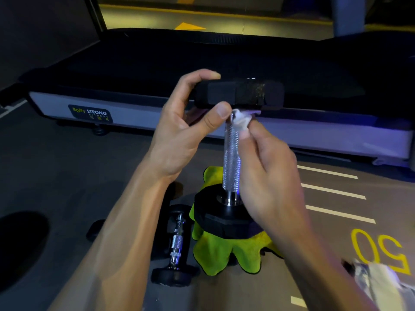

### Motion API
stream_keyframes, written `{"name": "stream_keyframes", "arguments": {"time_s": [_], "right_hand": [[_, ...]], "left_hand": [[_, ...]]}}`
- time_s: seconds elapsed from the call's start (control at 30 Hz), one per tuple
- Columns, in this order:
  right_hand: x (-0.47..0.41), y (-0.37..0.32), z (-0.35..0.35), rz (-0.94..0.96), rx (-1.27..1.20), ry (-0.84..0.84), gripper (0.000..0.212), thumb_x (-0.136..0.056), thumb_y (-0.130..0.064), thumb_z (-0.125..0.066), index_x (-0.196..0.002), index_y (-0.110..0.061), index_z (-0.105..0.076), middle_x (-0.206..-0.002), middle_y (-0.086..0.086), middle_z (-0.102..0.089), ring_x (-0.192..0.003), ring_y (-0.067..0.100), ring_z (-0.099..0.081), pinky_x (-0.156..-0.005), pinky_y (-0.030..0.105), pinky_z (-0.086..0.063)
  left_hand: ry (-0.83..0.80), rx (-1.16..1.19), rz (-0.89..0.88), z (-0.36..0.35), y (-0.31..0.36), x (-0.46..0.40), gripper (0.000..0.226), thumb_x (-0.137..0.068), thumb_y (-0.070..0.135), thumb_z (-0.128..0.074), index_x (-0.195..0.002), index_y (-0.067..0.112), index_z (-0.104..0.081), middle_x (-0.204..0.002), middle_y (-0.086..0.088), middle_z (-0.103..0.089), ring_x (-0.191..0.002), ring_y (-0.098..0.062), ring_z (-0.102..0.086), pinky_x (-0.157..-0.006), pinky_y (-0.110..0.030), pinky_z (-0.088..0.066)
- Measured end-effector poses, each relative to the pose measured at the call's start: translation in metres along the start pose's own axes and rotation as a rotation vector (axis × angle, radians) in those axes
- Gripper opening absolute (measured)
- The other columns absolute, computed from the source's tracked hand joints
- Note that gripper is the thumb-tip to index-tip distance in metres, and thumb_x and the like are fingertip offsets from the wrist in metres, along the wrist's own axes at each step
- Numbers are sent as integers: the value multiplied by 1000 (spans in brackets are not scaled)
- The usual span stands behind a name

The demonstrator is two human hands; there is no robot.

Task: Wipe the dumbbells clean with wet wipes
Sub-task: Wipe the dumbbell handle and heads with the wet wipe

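- Right hand [267, 173] pinches a wipe [241, 122] against the top of the dumbbell [231, 158] handle.
- Left hand [186, 129] grips the upper head.
- Below the fingers, the lower head stands on a green cloth [215, 250].
- Left of it lies a smaller dumbbell [176, 243].

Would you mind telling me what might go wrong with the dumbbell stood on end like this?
The upright black dumbbell with knurled steel handle stands on a soft green cloth, steadied only by the left hand at its top head; it could tip onto the small dumbbell beside it. The white wipe is pinched small, so coverage may be patchy.
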State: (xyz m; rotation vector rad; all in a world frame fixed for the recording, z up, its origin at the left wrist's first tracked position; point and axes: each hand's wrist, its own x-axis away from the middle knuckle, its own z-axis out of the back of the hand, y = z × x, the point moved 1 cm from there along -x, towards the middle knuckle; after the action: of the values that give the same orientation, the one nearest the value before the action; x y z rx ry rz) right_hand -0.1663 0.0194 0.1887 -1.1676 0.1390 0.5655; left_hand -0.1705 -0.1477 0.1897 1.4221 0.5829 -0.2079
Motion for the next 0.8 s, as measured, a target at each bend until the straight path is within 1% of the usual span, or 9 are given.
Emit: {"name": "stream_keyframes", "arguments": {"time_s": [0.07,0.13,0.2,0.33,0.43,0.53,0.6,0.67,0.8], "right_hand": [[-4,3,-9,-43,108,43,29,-113,-32,-37,-108,-26,-65,-77,-16,-57,-71,3,-50,-67,22,-39],[0,16,-15,-132,175,-11,38,-113,-38,-33,-80,-29,-49,-63,-10,-45,-64,15,-42,-64,36,-31],[1,20,-13,-176,154,-33,45,-113,-41,-33,-69,-30,-38,-57,-9,-44,-61,15,-38,-60,37,-29],[-6,12,-5,-82,46,84,30,-110,-34,-46,-87,-24,-62,-58,-8,-53,-53,11,-45,-50,24,-30],[5,8,-7,-52,14,105,20,-109,-36,-50,-101,-27,-66,-60,-9,-54,-55,9,-48,-51,18,-31],[10,10,-6,-183,-218,186,40,-111,-45,-41,-89,-27,-71,-78,-4,-73,-67,8,-64,-62,26,-48],[6,13,-3,-284,-423,294,46,-111,-40,-44,-81,-21,-73,-91,9,-79,-79,21,-74,-75,38,-57],[0,18,-1,-270,-455,332,37,-109,-32,-54,-86,-15,-77,-90,15,-77,-79,18,-70,-77,39,-56],[-12,31,4,-273,-486,360,14,-100,-26,-70,-92,-19,-77,-85,2,-76,-81,11,-65,-80,38,-53]], "left_hand": [[7,3,-3,0,1,2,40,-95,22,-69,-132,20,-52,-125,9,-59,-113,-2,-62,-98,-26,-50],[23,-1,-3,1,3,4,38,-96,21,-69,-130,21,-52,-125,10,-59,-113,2,-61,-98,-22,-49],[27,-8,4,2,4,5,38,-98,16,-71,-131,17,-51,-124,9,-59,-110,5,-60,-96,-18,-48],[18,-27,15,-2,8,5,43,-95,22,-75,-132,18,-53,-127,7,-58,-113,1,-60,-98,-23,-50],[27,-31,13,-6,12,7,43,-90,29,-74,-129,24,-56,-131,8,-58,-119,-5,-58,-105,-31,-50],[35,-31,-1,-11,17,9,43,-88,27,-78,-125,25,-58,-126,13,-60,-116,-1,-59,-106,-31,-50],[40,-55,-8,-17,21,11,44,-87,23,-83,-125,23,-59,-122,12,-62,-113,0,-61,-103,-29,-51],[62,-107,-10,-25,24,11,46,-85,23,-87,-124,21,-63,-123,5,-65,-114,-6,-63,-102,-32,-52],[116,-248,-26,-47,28,6,48,-81,38,-89,-122,24,-69,-124,6,-66,-119,-15,-65,-104,-44,-53]]}}
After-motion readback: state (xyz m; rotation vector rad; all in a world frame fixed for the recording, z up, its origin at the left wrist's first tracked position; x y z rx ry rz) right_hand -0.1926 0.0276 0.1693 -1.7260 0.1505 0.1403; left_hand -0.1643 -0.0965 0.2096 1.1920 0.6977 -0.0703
